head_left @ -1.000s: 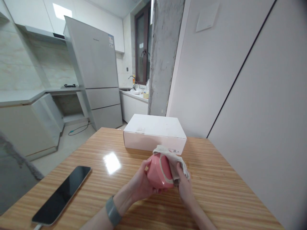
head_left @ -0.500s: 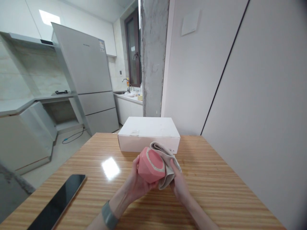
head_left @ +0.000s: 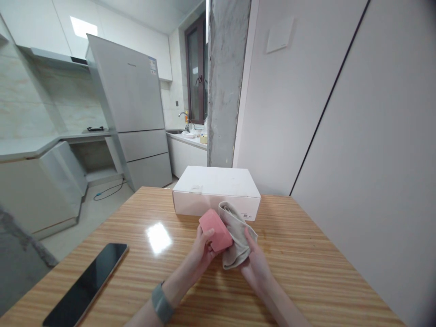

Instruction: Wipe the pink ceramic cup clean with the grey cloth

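Note:
My left hand (head_left: 201, 250) is closed around a pink faceted cup (head_left: 214, 230), held just above the wooden table (head_left: 306, 272). My right hand (head_left: 256, 265) grips a beige cloth (head_left: 235, 231) and presses it against the right side of the cup. The cup is turned so that only its outer wall shows. A grey band sits on my left wrist.
A white closed box (head_left: 218, 188) stands on the table just behind my hands. A black phone (head_left: 86, 284) lies face up near the table's left edge. A white wall runs along the right. A fridge (head_left: 129, 104) and kitchen counters stand beyond the table.
The cup has been turned in my left hand: its rim faced me before, now only its side shows. The cloth has shifted round to the cup's right side.

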Tool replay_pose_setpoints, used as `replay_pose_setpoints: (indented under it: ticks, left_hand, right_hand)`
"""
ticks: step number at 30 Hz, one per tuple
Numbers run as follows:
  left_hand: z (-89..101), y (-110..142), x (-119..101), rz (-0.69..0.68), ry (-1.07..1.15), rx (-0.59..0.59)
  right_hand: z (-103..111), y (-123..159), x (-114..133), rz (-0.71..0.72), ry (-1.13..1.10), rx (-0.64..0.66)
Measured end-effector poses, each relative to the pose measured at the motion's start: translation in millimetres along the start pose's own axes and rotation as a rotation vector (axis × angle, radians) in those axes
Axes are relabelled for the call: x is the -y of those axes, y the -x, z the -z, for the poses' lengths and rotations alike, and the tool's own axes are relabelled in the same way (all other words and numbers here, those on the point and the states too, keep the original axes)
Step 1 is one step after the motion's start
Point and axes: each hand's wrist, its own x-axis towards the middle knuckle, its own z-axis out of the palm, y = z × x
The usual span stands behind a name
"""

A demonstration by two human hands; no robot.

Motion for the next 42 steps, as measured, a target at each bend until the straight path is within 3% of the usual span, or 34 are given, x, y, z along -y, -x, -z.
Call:
replay_pose_setpoints:
  ticks: [3, 6, 11, 16, 19, 24, 30, 38, 42]
  left_hand:
    - [-1.7, 0.9, -2.6, 0.118, 0.022, -0.031]
    - [-1.4, 0.4, -3.1, 0.107, -0.017, -0.072]
    - [-3.2, 0.7, -1.9, -0.042, -0.118, -0.087]
    - [-5.9, 1.0, -0.8, -0.27, -0.305, -0.17]
    - [-7.1, 2.9, -0.6, -0.349, -0.349, -0.145]
    - [-6.8, 5.0, -1.4, -0.339, -0.294, -0.076]
    - [-3.2, -3.7, 4.0, -0.275, -0.128, -0.15]
    - [-6.3, 4.8, -5.1, -0.042, -0.211, 0.018]
    - [-9.0, 6.2, -5.2, -0.174, -0.303, -0.02]
  right_hand:
    - [0.0, -0.5, 4.0, -0.035, -0.021, 0.037]
    - [1.2, -1.1, 4.9, -0.093, -0.046, 0.025]
    - [4.4, -3.2, 3.2, -0.034, -0.024, 0.013]
    - [0.9, -0.3, 8.9, -0.075, -0.061, 0.074]
    - [-1.7, 1.0, 13.2, -0.073, -0.059, 0.083]
    - [0.6, -1.8, 15.0, -0.031, -0.067, 0.024]
    - [2.9, -1.5, 7.9, -0.001, -0.057, -0.056]
    - [-0.1, 4.1, 8.9, -0.057, -0.095, -0.028]
    - [0.3, 4.4, 10.8, -0.072, -0.092, -0.032]
